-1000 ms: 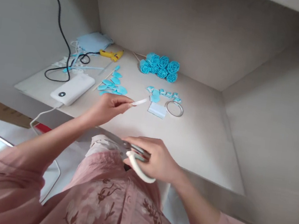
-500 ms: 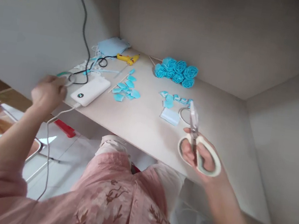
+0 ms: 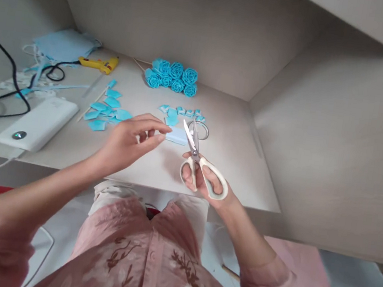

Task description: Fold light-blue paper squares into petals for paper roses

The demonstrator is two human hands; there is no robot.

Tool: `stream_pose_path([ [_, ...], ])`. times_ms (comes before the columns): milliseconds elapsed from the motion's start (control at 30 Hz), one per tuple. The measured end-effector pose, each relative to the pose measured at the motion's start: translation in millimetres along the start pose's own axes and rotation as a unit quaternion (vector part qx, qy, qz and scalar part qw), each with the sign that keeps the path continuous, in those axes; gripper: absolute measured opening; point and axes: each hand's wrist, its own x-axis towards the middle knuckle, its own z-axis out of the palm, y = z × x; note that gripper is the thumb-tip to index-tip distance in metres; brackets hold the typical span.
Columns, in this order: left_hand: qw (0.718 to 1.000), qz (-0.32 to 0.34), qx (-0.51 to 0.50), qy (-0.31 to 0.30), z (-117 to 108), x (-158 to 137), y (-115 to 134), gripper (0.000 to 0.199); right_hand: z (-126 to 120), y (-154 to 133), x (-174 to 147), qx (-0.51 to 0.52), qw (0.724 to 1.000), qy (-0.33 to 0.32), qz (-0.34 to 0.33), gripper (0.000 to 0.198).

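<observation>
On my feed, the right hand [image 3: 202, 184] holds white-handled scissors [image 3: 194, 154], blades parted. The left hand [image 3: 131, 139], fingertips close together, meets the left edge of the folded blue fabric [image 3: 177, 136] mid-table; I can't tell whether it grips. The fabric looks light and limp, best pinched by an edge.

- Scissors [image 3: 194, 154]: one pair
- Blue flowers [image 3: 176, 69]: seven heads, counted one by one
- Thin stalks [image 3: 142, 61] beside these flowers: two can be seen
- Loose blue petals [image 3: 112, 102]: at least six, but they overlap, so the exact number I cannot give
- Small folded blue pieces [image 3: 189, 113]: around five
- Light blue folded piece [image 3: 178, 136]: one
- Thin ring [image 3: 208, 131]: one
- Yellow glue gun [image 3: 99, 63]: one
- White power bank [image 3: 43, 122]: one
- Pile of blue masks [image 3: 64, 45]: one, its layers cannot be counted
- Tabletop [image 3: 237, 173]: one
</observation>
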Motion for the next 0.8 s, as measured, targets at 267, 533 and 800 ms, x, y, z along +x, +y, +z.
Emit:
stream_pose_path([
  [267,0.987,-0.071,-0.141,0.012,45,5,-8,0.015,11,-3,-4,-0.046,0.996,0.072,0.031,0.053],
  [533,0.979,-0.120,-0.161,0.020,46,7,-2,0.016,18,-3,-2,-0.065,0.993,0.088,0.052,0.048],
  [800,0.939,-0.216,-0.266,-0.029,46,1,-11,0.019,-50,-23,-12,-0.243,0.900,0.359,-0.050,0.049],
])
